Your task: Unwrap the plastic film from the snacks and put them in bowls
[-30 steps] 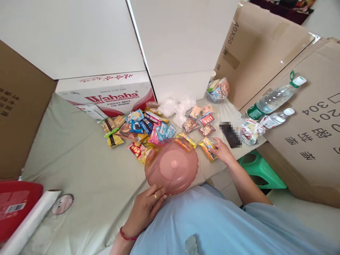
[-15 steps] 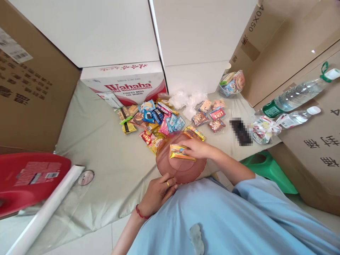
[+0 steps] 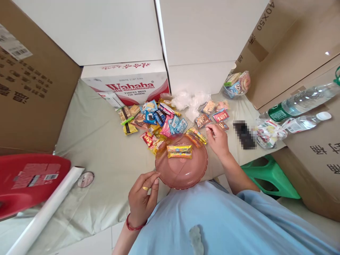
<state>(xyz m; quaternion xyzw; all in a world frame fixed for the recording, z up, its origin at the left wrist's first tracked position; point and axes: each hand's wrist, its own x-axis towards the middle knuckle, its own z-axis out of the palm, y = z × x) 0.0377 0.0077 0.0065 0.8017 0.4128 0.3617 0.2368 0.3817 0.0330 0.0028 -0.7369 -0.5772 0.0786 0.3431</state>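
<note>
A clear reddish plate [image 3: 183, 175] with a ribbed rim stands before my body. Yellow snack packets [image 3: 179, 151] lie side by side on it. My left hand [image 3: 145, 193], with a ring and red bracelet, is at the plate's left rim; its fingers are loosely bent, thumb and index fingertips slightly apart. Right of the plate, my right hand [image 3: 218, 140] is held with bent fingers a little apart and nothing visible in them. More yellow packets [image 3: 197, 135] lie by the plate's far right rim, near that hand. Brown-printed packets [image 3: 203, 120] lie just beyond its fingertips.
Mixed snack packets [image 3: 159, 117] are heaped behind the plate, beside crumpled clear plastic [image 3: 191, 102]. A Wahaha carton [image 3: 132, 86] stands behind. Rightward are a filled bowl [image 3: 237, 85], water bottles [image 3: 302, 102], a tied bag [image 3: 269, 132] and a green stool [image 3: 273, 177].
My right hand has let go of the yellow snack packets on the plate and moved right, off the plate. My left hand has shifted left and turned, its fingers lifting from the rim's front.
</note>
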